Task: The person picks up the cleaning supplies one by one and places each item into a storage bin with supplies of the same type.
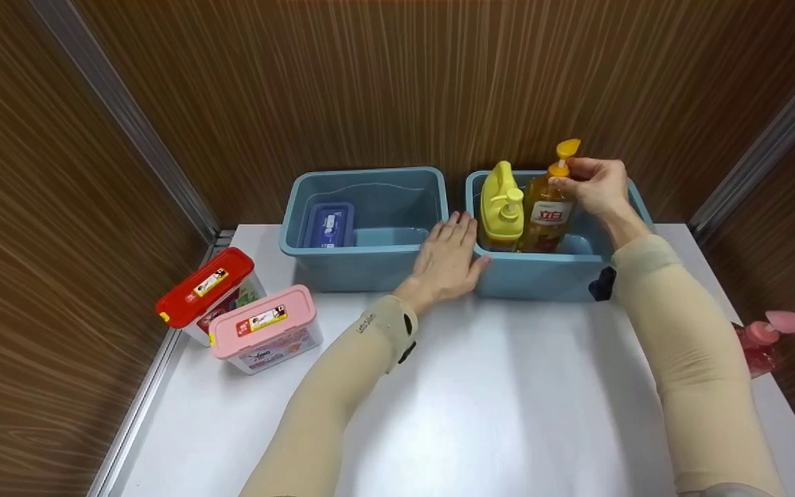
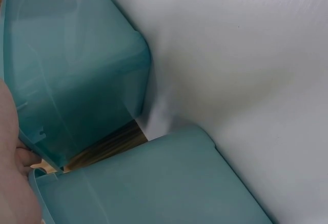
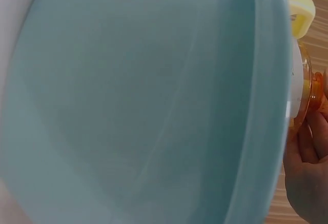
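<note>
My right hand (image 1: 597, 185) grips an amber pump bottle (image 1: 548, 214) by its neck, just below the orange pump head. The bottle stands inside the right blue bin (image 1: 542, 276), beside a yellow jug-shaped pump bottle (image 1: 501, 207). In the right wrist view the fingers (image 3: 319, 131) curl at the orange collar, partly cut off by the frame edge. My left hand (image 1: 444, 261) lies with fingers extended over the facing rims of the two bins. The left blue bin (image 1: 356, 266) holds a dark blue lidded box (image 1: 329, 226).
At the left of the white table (image 1: 480, 407) stand a red-lidded box (image 1: 212, 290) and a pink-lidded box (image 1: 270, 328). A pink pump bottle (image 1: 760, 345) is at the right edge, partly behind my right arm. Wood-grain panels (image 1: 342, 83) enclose the back and sides.
</note>
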### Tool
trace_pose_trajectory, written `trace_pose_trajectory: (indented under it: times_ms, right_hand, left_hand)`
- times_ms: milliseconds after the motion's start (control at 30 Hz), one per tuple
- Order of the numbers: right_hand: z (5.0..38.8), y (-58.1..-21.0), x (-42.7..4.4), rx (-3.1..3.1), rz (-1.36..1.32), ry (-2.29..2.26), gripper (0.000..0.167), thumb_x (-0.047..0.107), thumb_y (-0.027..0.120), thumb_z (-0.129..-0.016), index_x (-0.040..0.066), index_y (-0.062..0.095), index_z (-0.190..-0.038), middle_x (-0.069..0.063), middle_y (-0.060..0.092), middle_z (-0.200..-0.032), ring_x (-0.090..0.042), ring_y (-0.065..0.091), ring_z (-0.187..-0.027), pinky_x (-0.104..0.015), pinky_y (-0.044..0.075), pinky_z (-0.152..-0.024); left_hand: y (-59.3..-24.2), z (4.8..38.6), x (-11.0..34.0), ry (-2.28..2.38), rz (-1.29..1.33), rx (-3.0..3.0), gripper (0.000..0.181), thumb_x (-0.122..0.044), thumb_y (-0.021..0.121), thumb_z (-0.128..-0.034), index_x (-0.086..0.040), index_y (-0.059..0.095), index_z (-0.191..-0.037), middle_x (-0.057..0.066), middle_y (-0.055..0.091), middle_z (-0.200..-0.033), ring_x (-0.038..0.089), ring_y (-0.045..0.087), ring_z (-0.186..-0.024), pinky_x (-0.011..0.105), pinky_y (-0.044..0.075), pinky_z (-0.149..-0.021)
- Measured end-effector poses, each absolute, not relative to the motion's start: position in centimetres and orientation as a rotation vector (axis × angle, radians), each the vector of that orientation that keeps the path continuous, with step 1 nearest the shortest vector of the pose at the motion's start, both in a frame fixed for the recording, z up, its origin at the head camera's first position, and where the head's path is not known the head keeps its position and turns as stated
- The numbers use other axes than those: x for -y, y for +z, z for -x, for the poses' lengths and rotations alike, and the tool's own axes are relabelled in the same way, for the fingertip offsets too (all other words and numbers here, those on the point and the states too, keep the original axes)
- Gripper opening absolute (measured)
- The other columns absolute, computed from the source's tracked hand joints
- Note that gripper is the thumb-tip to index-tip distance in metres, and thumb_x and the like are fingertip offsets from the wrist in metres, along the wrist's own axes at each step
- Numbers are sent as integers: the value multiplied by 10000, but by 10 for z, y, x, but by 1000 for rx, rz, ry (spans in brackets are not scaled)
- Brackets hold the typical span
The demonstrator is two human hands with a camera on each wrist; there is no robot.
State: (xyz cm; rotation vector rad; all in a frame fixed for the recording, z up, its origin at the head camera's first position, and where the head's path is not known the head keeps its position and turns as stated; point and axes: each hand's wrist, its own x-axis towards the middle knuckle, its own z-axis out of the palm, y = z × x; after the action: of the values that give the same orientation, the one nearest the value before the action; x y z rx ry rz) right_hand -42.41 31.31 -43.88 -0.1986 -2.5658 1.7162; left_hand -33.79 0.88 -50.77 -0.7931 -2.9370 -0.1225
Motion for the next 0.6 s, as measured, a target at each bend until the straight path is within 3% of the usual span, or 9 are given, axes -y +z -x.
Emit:
trace_pose_trajectory:
  times_ms: [600]
  right_hand:
    - [429, -444, -310, 2723, 145, 1589, 538, 265, 796, -1047, 97, 687, -1546, -178, 678, -1599, -333, 646, -1401, -515, 481, -1316]
  left_hand:
    - [-508, 339, -6, -88, 786, 2939, 817, -610, 225, -1195, -65, 197, -1802, 124, 203, -1903, 300, 183, -1790, 474, 196, -1463]
